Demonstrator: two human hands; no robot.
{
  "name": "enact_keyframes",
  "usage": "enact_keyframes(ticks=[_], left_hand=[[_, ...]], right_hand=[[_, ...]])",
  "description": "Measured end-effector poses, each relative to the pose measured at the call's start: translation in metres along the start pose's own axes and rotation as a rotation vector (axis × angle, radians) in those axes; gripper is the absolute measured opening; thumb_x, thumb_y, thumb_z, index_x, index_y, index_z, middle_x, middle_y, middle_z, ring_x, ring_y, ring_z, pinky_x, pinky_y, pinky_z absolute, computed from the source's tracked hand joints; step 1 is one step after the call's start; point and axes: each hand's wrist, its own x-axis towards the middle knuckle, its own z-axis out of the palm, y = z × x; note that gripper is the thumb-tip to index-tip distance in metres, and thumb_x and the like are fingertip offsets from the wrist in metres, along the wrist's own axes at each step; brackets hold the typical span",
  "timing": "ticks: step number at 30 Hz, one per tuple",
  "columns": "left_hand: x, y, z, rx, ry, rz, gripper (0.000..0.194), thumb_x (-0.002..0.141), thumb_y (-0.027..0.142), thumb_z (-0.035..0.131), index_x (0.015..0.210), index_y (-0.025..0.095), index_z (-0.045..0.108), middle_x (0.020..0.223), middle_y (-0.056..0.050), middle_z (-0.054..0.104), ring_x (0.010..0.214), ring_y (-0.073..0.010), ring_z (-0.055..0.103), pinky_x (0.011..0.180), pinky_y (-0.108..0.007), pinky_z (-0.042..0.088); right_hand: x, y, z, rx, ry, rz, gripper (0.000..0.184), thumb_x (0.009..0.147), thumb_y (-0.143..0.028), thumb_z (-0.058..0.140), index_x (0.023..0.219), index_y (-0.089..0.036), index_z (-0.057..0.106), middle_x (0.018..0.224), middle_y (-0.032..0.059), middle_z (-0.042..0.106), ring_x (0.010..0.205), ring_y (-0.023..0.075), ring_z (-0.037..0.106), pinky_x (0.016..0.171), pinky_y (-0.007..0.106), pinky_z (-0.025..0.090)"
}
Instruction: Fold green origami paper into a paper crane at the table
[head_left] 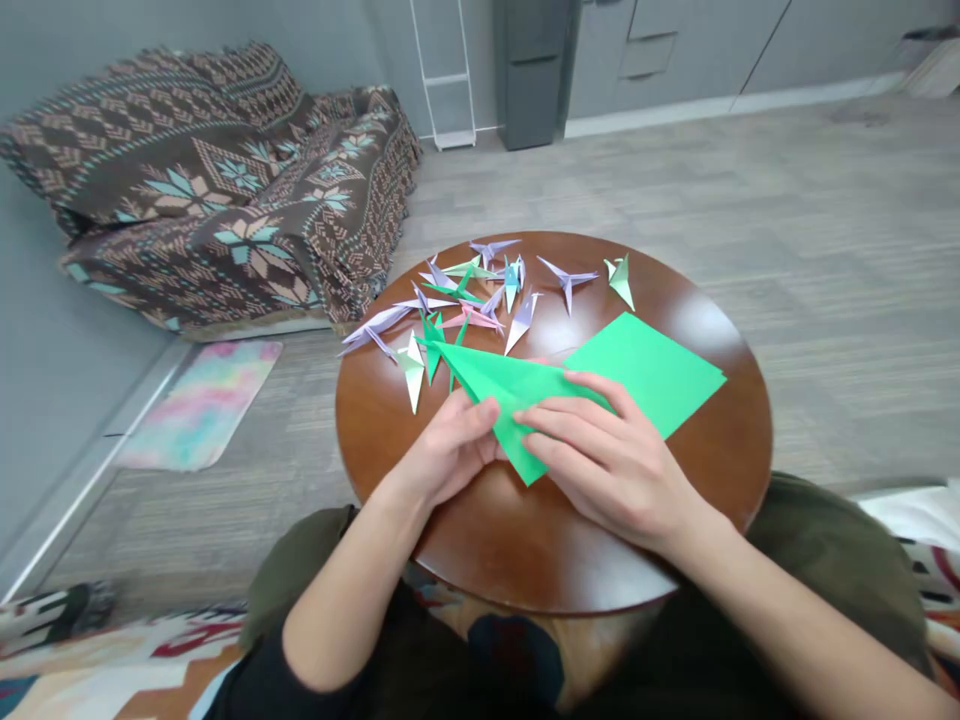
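A folded sheet of green origami paper [499, 378] is held between my hands above the near half of the round table. My left hand [465, 440] grips its lower left edge, thumb on top and fingers underneath. On the right part of the paper lie the fingers of my right hand [592, 440], closed on it, with the thumb hidden. One point of the paper reaches to the upper left, another down toward me. Behind my right hand, flat green paper sheets [645, 370] rest on the table. Folded paper cranes [469, 315] in purple, green and pink are gathered beyond the folded paper.
The round brown table [480, 560] stands close before my knees. A purple crane [568, 280] and a pale green crane [621, 280] sit at its far side. A sofa with a patterned cover [247, 200] is at the left, near a pastel mat [202, 400]. Grey cabinets [675, 50] line the back.
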Motion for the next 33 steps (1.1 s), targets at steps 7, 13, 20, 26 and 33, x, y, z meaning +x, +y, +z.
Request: enact_keyframes(ticks=[7,13,20,26,33], left_hand=[[0.012,-0.002,-0.014,-0.054,0.231,0.086,0.033,0.086,0.034,0.082,0.112,0.013,0.076,0.115,-0.015,0.083,0.116,-0.0346,0.077,0.104,-0.045,0.063],[0.015,0.003,-0.019,0.007,0.295,0.105,0.047,0.087,0.032,0.081,0.128,0.012,0.073,0.118,-0.016,0.082,0.116,-0.0343,0.077,0.106,-0.044,0.061],[0.013,-0.004,-0.012,0.286,0.372,0.453,0.098,0.088,0.058,0.081,0.169,0.043,0.028,0.144,-0.008,0.071,0.123,-0.0285,0.072,0.100,-0.038,0.061],[0.007,0.000,-0.011,0.521,0.147,0.381,0.076,0.059,0.046,0.103,0.130,0.027,0.080,0.123,-0.011,0.080,0.105,-0.0328,0.077,0.081,-0.036,0.064],[0.013,-0.009,-0.022,0.463,0.392,0.429,0.027,0.075,0.046,0.093,0.080,0.020,0.088,0.082,-0.005,0.083,0.070,-0.0196,0.071,0.071,-0.032,0.060]], right_hand=[[-0.008,0.022,-0.021,0.022,-0.008,0.225,0.014,0.098,-0.013,0.070,0.108,-0.021,0.076,0.137,0.0156,0.077,0.126,0.0344,0.073,0.119,0.065,0.043],[-0.014,0.038,-0.025,0.419,0.032,0.574,0.011,0.093,-0.022,0.081,0.103,-0.025,0.084,0.111,0.0067,0.086,0.103,0.0267,0.082,0.090,0.037,0.064],[-0.016,0.044,-0.019,0.656,0.123,0.898,0.003,0.086,-0.028,0.086,0.086,-0.030,0.089,0.091,-0.0002,0.087,0.086,0.0247,0.082,0.081,0.035,0.065],[-0.012,0.045,-0.019,0.666,0.202,1.005,0.006,0.080,-0.029,0.090,0.085,-0.032,0.090,0.087,-0.0009,0.087,0.080,0.0239,0.081,0.074,0.033,0.065],[-0.007,0.032,-0.017,0.673,0.193,0.978,0.013,0.080,-0.021,0.088,0.084,-0.033,0.090,0.082,-0.0013,0.086,0.071,0.0218,0.080,0.065,0.031,0.063]])
